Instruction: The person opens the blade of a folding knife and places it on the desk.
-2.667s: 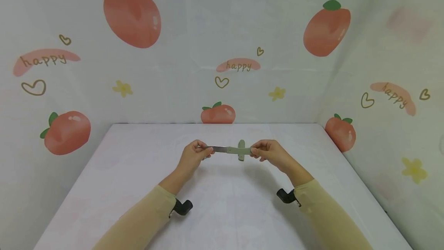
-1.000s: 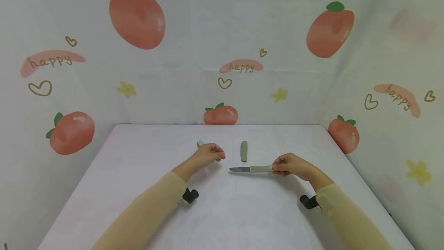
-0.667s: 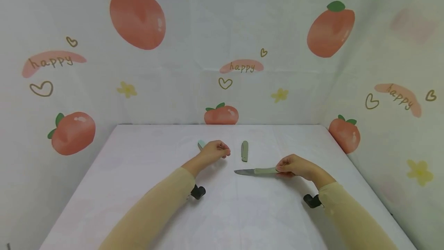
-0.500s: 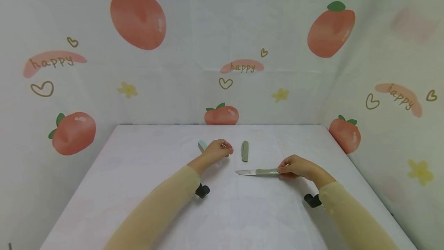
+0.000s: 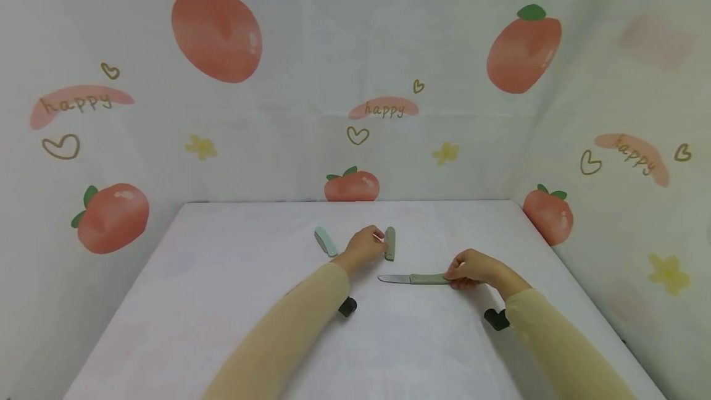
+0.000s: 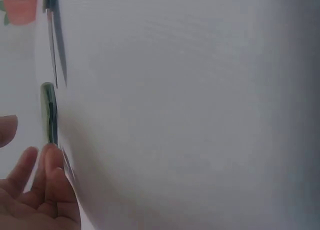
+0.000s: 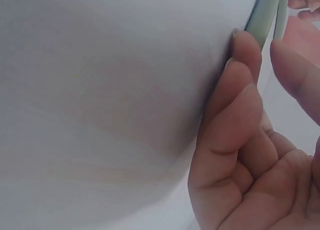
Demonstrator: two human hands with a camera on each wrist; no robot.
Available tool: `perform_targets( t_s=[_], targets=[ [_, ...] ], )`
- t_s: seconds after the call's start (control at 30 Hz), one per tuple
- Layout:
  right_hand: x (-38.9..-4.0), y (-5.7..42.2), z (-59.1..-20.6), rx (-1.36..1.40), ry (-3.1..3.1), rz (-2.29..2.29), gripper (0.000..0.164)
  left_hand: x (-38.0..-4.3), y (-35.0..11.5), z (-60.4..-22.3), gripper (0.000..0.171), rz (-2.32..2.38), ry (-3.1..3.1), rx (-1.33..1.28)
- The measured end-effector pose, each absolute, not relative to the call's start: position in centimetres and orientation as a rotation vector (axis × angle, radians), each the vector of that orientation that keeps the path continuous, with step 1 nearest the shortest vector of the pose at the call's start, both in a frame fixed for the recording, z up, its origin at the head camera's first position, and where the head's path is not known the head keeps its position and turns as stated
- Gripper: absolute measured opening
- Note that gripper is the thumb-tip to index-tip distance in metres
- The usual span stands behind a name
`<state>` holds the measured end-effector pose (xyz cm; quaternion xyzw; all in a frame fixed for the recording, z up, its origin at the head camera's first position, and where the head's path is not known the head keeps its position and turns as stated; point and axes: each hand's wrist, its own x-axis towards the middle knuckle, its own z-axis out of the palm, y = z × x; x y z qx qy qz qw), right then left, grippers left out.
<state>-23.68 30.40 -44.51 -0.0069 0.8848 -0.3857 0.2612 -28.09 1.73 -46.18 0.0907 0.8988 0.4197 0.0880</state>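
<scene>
An olive-green folding knife (image 5: 429,279) lies on the white table with its blade (image 5: 394,278) out and pointing left. My right hand (image 5: 472,269) is at its handle end; in the right wrist view the thumb (image 7: 292,70) stands apart from the handle (image 7: 262,22), fingers loosely bent beside it. Farther back lies a folded olive-green pocket knife (image 5: 390,244). My left hand (image 5: 363,245) reaches its left side. In the left wrist view its fingers (image 6: 52,160) overlap the end of that folded knife (image 6: 48,110), thumb apart. Left of this hand lies a mint-green folded knife (image 5: 324,241).
The white table (image 5: 222,301) runs back to a fruit-printed cloth wall (image 5: 289,141), with another cloth wall at the right. Black wrist cameras hang under both sleeves (image 5: 294,320). Both forearms reach in from the front edge.
The right hand has drawn the opened knife away from the folded one, toward the front, and laid it down. The left hand has left the blade tip and moved right to the folded olive-green knife.
</scene>
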Motion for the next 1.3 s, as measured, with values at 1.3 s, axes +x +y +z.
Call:
perform_targets(
  t_s=[1.3],
  targets=[
    [-22.8, 28.2, -40.0, -0.198, 2.465, -1.112, 0.022, -27.4, 1.5, -45.6, 0.021, 0.967, 2.761, 0.264]
  ],
)
